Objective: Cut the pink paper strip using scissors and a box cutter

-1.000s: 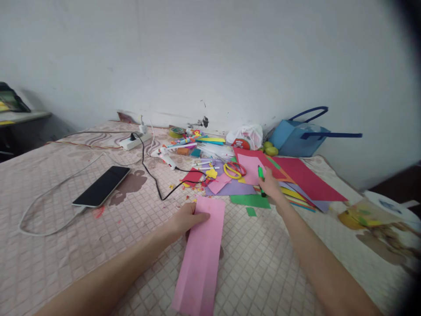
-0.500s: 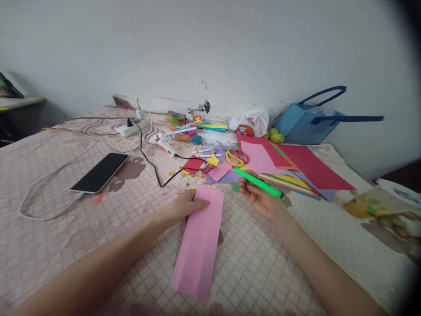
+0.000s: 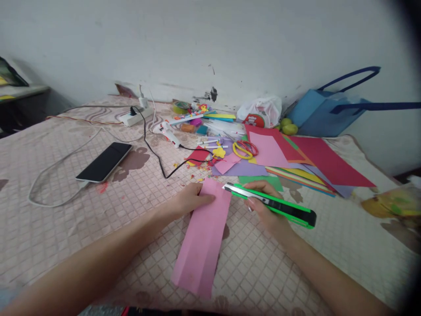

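Bare, slim forearms — smooth, tapering forward — end in equally bare hands.

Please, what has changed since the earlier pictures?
The right hand has brought the green cutter from the coloured papers towards the person, now pointing left by the far end of the pink strip. The left hand still holds the strip; the phone stayed.

"Home or workshop?"
"Home, likely: patterned cloth over the worktop, fruit at two o'clock."
"Any craft side?"
"Yes: coloured paper at three, glue gun at ten."
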Demonstrator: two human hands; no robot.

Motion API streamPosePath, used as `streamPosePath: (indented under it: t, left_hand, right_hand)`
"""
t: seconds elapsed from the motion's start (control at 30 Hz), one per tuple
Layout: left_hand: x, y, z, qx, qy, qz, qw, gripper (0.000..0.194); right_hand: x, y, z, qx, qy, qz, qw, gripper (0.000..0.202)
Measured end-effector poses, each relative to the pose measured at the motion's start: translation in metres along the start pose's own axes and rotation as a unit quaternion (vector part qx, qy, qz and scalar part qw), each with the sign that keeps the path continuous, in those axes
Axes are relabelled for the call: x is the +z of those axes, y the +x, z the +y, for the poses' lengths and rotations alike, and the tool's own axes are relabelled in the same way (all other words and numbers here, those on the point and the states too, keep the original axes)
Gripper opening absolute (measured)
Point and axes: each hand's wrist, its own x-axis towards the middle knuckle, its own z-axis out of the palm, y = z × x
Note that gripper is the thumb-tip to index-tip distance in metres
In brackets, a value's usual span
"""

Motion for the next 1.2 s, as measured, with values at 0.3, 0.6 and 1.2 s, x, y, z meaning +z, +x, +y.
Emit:
streamPosePath:
  t: [0.3,0.6,1.2]
  left_hand:
    - [-0.001,0.0,-0.001,0.006,0.023,-0.007,1.0,0.032]
    - [-0.004,-0.004,0.006,-0.014,0.04,-0.043,0.998,0.028]
    - [-0.002,-0.038,-0.008,0.155,0.328,0.092,0.927,0.044]
  right_hand:
    - [0.01,-0.004,-0.024,-0.123,-0.131,-0.029,0.983,0.018]
    - [0.005,-0.004,-0.014,-0.071,-0.098,-0.023,0.992,0.02]
    - [-0.006,0.002,0.014,0.029,-0.033,-0.092,0.995,0.02]
